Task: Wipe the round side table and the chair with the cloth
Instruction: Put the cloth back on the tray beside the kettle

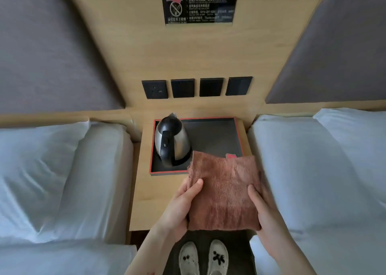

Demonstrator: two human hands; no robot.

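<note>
A folded brown cloth is held flat between both hands above the front of a wooden bedside stand. My left hand grips the cloth's left edge, thumb on top. My right hand grips its right edge, thumb on top. No round side table or chair is in view.
A steel kettle with a black handle stands at the left of a black, red-rimmed tray on the stand. White-sheeted beds flank it, left and right. Black wall switches sit on the wooden panel behind. My shoes show below.
</note>
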